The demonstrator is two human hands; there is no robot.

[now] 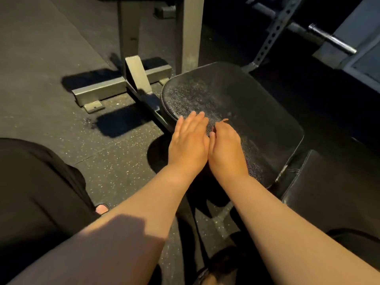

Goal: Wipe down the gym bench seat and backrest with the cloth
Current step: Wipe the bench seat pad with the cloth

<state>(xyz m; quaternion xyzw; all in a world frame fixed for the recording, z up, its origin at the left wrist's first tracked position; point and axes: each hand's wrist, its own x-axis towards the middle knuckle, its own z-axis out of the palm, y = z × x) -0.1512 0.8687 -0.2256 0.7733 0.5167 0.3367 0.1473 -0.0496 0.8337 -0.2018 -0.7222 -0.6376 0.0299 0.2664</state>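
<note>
Fingers (194,118) on the left hand (188,145) lie flat on the seat (246,93). The right hand (226,147) curls beside it, and I can't tell if it's holding the cloth. Most of the seat lies up-frame, with the backrest (333,192) at lower right, nearer the right hand.

Left hand (188,140) beside right hand (226,147) on the seat (246,95) — backrest (333,192) to its right, frame foot (98,91) behind-left.

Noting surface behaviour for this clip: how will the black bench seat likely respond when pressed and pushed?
The bench seat looks padded, so it probably gives slightly under pressure. Its pebbled cover glints, perhaps damp vinyl, so possibly slick. It sits on a steel frame with a wide floor foot, so it seems unlikely to shift or tip.
</note>
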